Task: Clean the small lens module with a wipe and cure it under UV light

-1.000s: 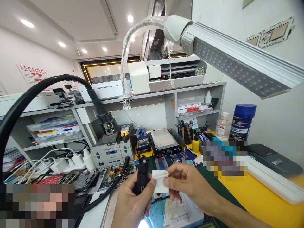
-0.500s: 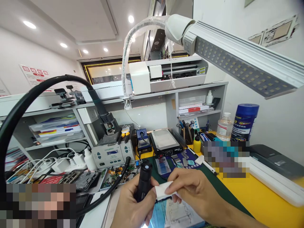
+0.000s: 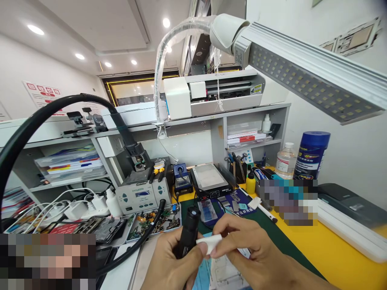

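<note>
My left hand is wrapped round a black cylindrical tool that stands tilted with its round end up. My right hand pinches a small white folded wipe between thumb and fingers, right beside the black tool and touching my left thumb. Below both hands lies a pale sheet with printed outlines on the dark green mat.
A grey soldering station, a parts tray, a black heating plate and a small blue unit stand behind the hands. A black hose arcs at left. An LED lamp hangs overhead. Bottles stand right.
The wipe has gone from spread open to folded flat and thin in my right fingers. The black tool has leaned a little to the right. Both hands stay close together.
</note>
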Available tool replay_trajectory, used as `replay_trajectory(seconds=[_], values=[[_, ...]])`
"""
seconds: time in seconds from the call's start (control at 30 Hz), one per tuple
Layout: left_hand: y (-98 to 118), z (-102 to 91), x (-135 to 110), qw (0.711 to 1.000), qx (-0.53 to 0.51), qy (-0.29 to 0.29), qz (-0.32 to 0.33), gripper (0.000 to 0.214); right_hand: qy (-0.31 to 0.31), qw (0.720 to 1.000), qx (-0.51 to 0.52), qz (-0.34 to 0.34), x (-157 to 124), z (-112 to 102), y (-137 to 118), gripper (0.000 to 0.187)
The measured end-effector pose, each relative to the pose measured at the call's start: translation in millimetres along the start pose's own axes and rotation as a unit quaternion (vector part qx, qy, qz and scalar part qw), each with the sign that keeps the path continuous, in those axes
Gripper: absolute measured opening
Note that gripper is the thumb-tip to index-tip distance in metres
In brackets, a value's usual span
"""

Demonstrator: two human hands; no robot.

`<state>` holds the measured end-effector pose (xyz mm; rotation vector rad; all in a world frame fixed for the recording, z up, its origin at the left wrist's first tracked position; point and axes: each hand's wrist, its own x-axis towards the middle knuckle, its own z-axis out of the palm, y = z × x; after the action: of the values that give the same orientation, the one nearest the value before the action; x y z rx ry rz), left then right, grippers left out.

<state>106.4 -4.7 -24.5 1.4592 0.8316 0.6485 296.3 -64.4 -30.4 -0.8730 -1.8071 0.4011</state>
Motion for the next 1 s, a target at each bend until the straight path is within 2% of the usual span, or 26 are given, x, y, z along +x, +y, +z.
replay_trajectory(seconds=[0.07, 0.13, 0.27, 0.33, 0.4, 0.57, 0.7, 0.8, 0.87, 1.0], values=[[1.5, 2.1, 0.2, 1.0, 0.003, 0.017, 0.006, 0.049, 0.009, 1.0, 0.011, 0.021, -1.1, -1.1, 0.4, 0.028], [1.6, 2.6, 0.7, 0.999, 0.012, 0.029, 0.017, 0.048, 0.017, 0.996, 0.056, 0.071, -2.1, -1.6, 1.5, 0.024], [-1.0, 0.9, 1.1, 0.996, 0.053, 0.06, 0.038, 0.038, -0.002, 0.96, 0.185, 0.208, -2.0, 3.2, 4.4, 0.038], [-2.3, 0.4, 0.8, 0.994, 0.068, 0.069, 0.041, 0.034, 0.001, 0.945, 0.212, 0.251, -0.6, 7.5, 4.9, 0.031], [-3.1, 0.7, 0.1, 0.994, 0.073, 0.074, 0.039, 0.031, 0.012, 0.941, 0.215, 0.262, 1.1, 10.7, 4.4, 0.026], [-3.4, 4.9, -1.5, 0.985, 0.09, 0.117, 0.09, 0.029, 0.015, 0.972, 0.109, 0.208, 3.3, 10.5, 2.6, 0.021], [-2.6, 9.5, -0.8, 0.965, 0.124, 0.159, 0.166, 0.024, 0.034, 0.968, 0.099, 0.228, 0.9, 11.9, 3.0, 0.023], [-3.1, 12.5, 0.4, 0.954, 0.134, 0.169, 0.209, 0.021, 0.061, 0.97, 0.06, 0.229, -1.8, 17.1, 5.0, 0.019], [-4.1, 14.4, 1.1, 0.952, 0.134, 0.166, 0.221, 0.02, 0.089, 0.978, 0.007, 0.188, -2.9, 21.5, 7.4, 0.014], [-5.9, 17.6, 1.6, 0.952, 0.118, 0.163, 0.23, 0.017, 0.16, 0.981, -0.094, 0.053, -2.5, 27.7, 12.1, 0.005]])
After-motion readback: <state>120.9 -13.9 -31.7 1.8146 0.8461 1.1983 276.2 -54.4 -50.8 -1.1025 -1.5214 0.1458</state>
